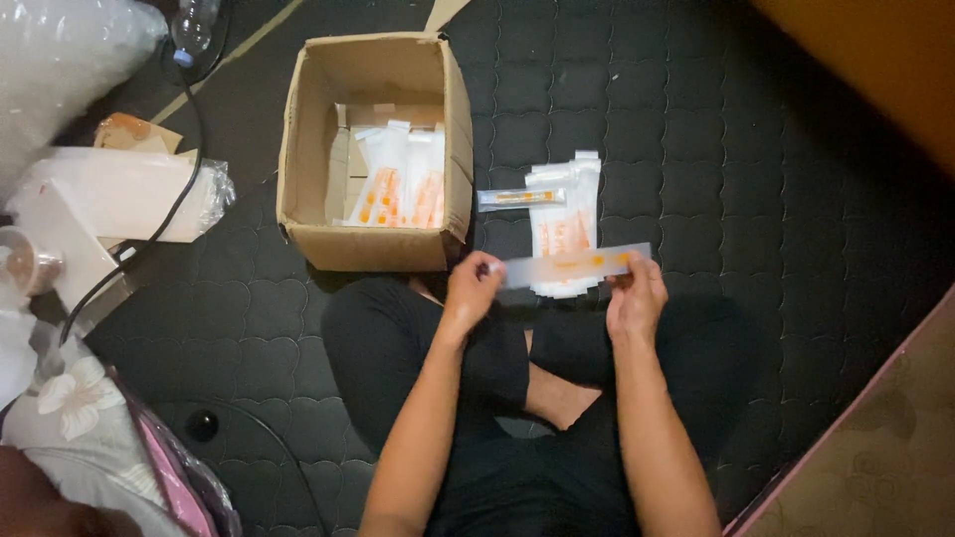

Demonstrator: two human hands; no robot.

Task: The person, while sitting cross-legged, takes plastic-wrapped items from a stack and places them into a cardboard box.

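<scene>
Both hands held one long clear packet [575,266] w/ orange print, stretched flat over the lap: left hand [471,288] pinched one end, right hand [634,296] gripped the other. Stack of same packets [565,214] sat just beyond, more stood upright in the cardboard box [373,149], prob so they stay sorted.
</scene>
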